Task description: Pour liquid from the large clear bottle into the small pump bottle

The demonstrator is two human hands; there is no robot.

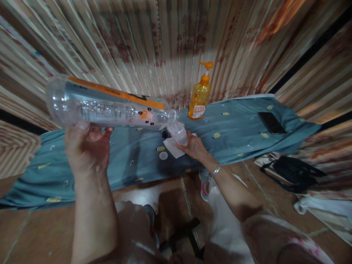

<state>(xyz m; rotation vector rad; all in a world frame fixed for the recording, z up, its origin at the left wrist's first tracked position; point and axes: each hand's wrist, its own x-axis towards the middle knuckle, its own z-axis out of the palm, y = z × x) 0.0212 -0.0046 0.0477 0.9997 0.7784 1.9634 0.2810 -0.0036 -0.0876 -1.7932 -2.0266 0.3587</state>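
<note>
Two bottles meet mouth to mouth above the worktop, which carries a blue-green patterned cloth. We note the left hand raised at the near left, its fingers clasped under the base end of a large clear plastic bottle with an orange-striped label. That bottle lies nearly level, long axis running left to right, neck pointing right and tipped slightly down. We judge this tilt lets its contents run out at the neck. The right hand grips a small clear plastic bottle from its near right side, holding it roughly upright just under the big neck, seemingly to steady it. A white paper sheet lies beneath, with a white round cap just beside it. Farther right stand an orange pump dispenser bottle and a black phone.
</note>
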